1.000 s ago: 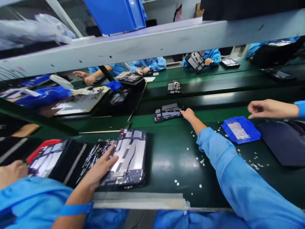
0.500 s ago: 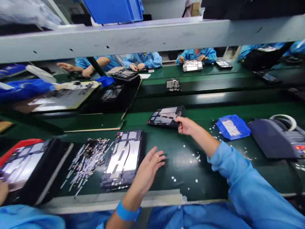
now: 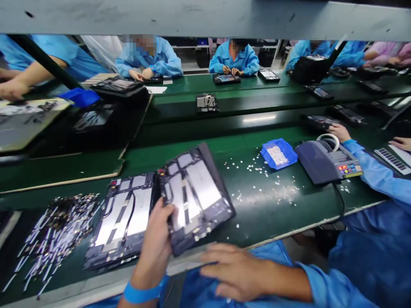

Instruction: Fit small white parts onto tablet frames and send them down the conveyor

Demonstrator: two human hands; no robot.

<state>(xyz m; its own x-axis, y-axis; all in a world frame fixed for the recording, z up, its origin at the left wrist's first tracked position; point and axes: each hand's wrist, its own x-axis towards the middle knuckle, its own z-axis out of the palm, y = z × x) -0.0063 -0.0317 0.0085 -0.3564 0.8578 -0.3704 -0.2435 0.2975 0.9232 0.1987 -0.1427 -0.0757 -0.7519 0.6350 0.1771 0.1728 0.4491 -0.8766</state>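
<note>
My left hand (image 3: 157, 239), wearing a blue wristband, grips an opened tablet (image 3: 194, 192) by its left edge. That tablet is tilted above the bench, with its silvery batteries and dark cables facing me. Just left of it lies another opened tablet (image 3: 123, 214), apparently on top of a stack; its right edge is partly covered by the held one. My right hand (image 3: 234, 271) is apart from the tablet, near the bench's front edge, with fingers spread and slightly blurred. Further left, a pile of thin strip-like parts (image 3: 61, 235) sits on the green surface.
A blue tray (image 3: 279, 155) of small white pieces stands near a grey tape dispenser (image 3: 324, 160), with white bits scattered around. A co-worker's hand (image 3: 340, 131) reaches in from the right. Another tablet (image 3: 207, 102) lies on the belt beyond. A shelf beam (image 3: 192, 17) crosses overhead.
The tablet has come from the belt toward me, passing from my right hand to my left. My right hand has drawn back and opened. The view has swung right.
</note>
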